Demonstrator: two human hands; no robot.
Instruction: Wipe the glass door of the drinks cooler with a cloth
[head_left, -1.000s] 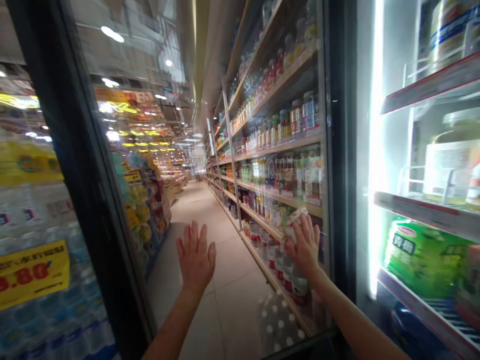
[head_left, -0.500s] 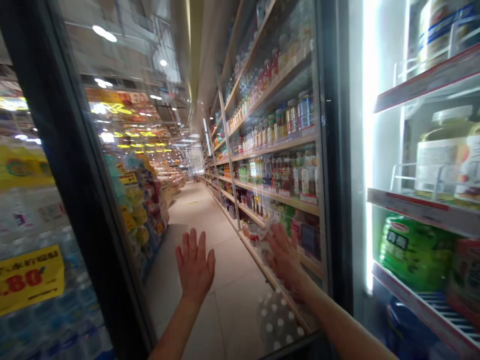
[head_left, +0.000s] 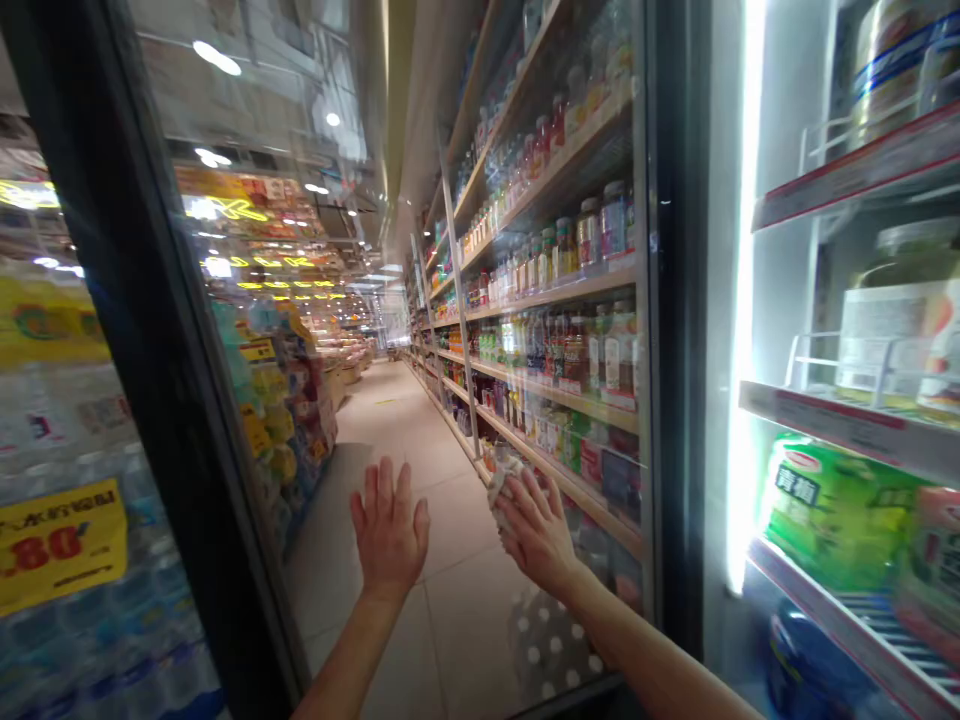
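Note:
My left hand [head_left: 390, 525] lies with its fingers stretched out against the glass door [head_left: 330, 580], palm to the pane and nothing in it. Under my right hand [head_left: 541, 530] is a crumpled pale cloth [head_left: 504, 490], pressed to the same pane. The cloth shows beyond the fingertips and along the hand's left side; the rest of it is covered by the hand. A dark frame [head_left: 142, 330] borders the glass on the left. Shelves of bottles and an aisle show in the glass.
To the right, a lit cooler holds bottles [head_left: 892, 310] and a green pack [head_left: 840, 510] on shelves [head_left: 825, 415]. Stacked water bottles with a yellow price sign [head_left: 64, 545] stand at the left. Grey fabric with white dots [head_left: 551, 645] shows low in the glass.
My right hand has slid left across the glass with the cloth, closer to my left hand. My left hand has stayed in place on the pane.

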